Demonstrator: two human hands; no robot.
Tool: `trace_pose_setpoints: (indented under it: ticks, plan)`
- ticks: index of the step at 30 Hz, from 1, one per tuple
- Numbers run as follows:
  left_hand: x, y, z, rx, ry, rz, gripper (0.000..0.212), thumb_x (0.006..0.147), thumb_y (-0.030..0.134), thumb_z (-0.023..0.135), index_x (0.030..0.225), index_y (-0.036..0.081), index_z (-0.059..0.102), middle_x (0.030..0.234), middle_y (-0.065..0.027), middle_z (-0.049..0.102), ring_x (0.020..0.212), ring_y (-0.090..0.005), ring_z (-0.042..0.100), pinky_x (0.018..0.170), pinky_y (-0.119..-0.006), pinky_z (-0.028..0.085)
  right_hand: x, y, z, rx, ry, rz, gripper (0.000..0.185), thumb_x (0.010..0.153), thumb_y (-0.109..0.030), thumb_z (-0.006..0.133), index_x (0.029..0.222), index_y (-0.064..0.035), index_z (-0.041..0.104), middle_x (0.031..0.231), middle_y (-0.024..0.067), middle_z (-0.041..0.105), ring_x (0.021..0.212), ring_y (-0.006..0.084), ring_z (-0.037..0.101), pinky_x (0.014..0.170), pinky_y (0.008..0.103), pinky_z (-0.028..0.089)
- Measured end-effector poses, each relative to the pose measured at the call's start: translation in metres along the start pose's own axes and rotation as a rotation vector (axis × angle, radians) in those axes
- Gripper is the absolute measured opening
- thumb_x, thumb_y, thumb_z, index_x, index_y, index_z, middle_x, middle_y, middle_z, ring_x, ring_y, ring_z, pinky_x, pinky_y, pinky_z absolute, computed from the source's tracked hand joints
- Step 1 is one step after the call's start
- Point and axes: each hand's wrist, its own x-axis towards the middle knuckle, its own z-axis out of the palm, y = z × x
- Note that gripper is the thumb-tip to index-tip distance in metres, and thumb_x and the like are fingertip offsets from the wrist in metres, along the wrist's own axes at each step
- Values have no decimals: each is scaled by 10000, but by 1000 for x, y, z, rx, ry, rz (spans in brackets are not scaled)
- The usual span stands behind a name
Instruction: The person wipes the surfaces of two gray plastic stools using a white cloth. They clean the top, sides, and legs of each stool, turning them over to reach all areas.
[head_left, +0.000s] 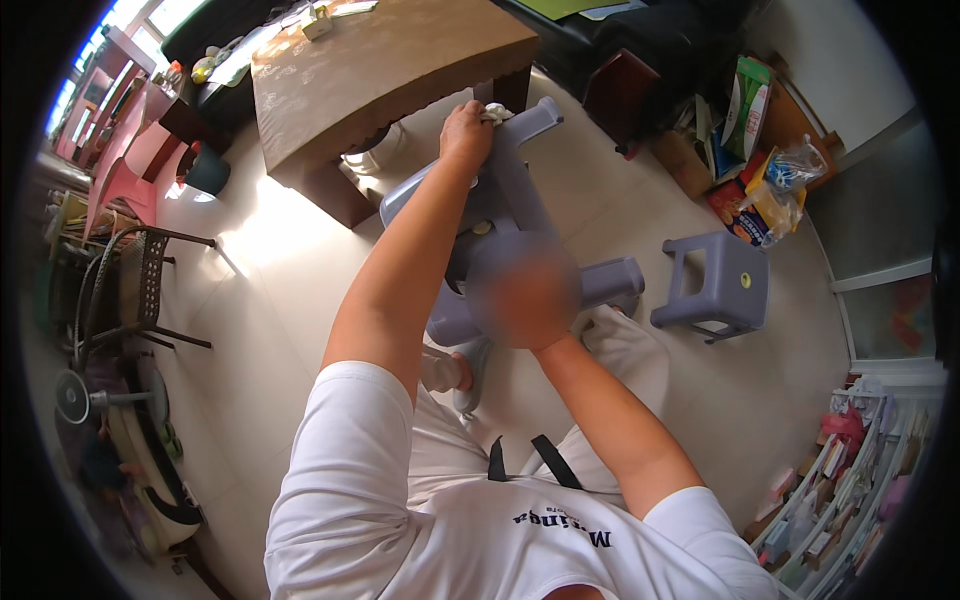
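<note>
A grey-purple plastic stool (517, 180) is tilted in front of me, its legs pointing various ways. My left hand (465, 135) is at its far end, fingers closed on a crumpled white cloth (496, 113) beside one leg. Over the near part of the stool is my right hand (525, 300); a blurred patch covers it, so its fingers and grip cannot be made out. A second, similar stool (720, 281) lies on its side on the floor to the right, with a small yellowish round mark on its seat.
A table with a brown cloth (390, 67) stands close beyond the stool. To the left are a metal-framed chair (142, 285), a dark bucket (206, 169) and a fan (75, 396). Boxes and bags (780, 180) are at right; a loaded rack (825, 510) stands lower right.
</note>
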Motion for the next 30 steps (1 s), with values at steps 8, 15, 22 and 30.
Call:
trace_pose_setpoints:
  ticks: [8, 15, 22, 30]
  plan:
    - [-74, -80, -80, 22, 24, 169, 245, 813, 91, 600, 1055, 59, 584, 1065, -158, 607, 1031, -372, 569, 880, -419, 463, 4, 0, 6, -29, 28, -50, 161, 779, -204, 645, 656, -118, 586, 687, 35, 560, 765, 210, 559, 1057, 432, 341]
    - [-119, -106, -111, -71, 13, 27, 247, 890, 130, 575, 1117, 72, 501, 1049, -219, 616, 979, -412, 591, 841, -454, 468, -3, -6, 3, -52, 18, -77, 155, 782, -202, 646, 664, -122, 585, 688, 31, 553, 771, 207, 559, 1054, 433, 342]
    - [-115, -76, -104, 16, -2, -75, 230, 939, 214, 523, 1138, 115, 461, 1005, -247, 646, 960, -457, 602, 796, -481, 474, -3, -2, -1, -39, 20, -84, 182, 812, -213, 621, 662, -117, 578, 691, 37, 552, 771, 210, 555, 1050, 440, 341]
    - [-51, -8, -39, 112, -163, -33, 272, 933, 278, 475, 1161, 134, 442, 1009, -224, 658, 956, -437, 612, 814, -526, 466, -12, 0, 6, -17, 16, 4, 158, 820, -210, 619, 697, -115, 595, 708, 42, 543, 783, 221, 556, 1052, 461, 332]
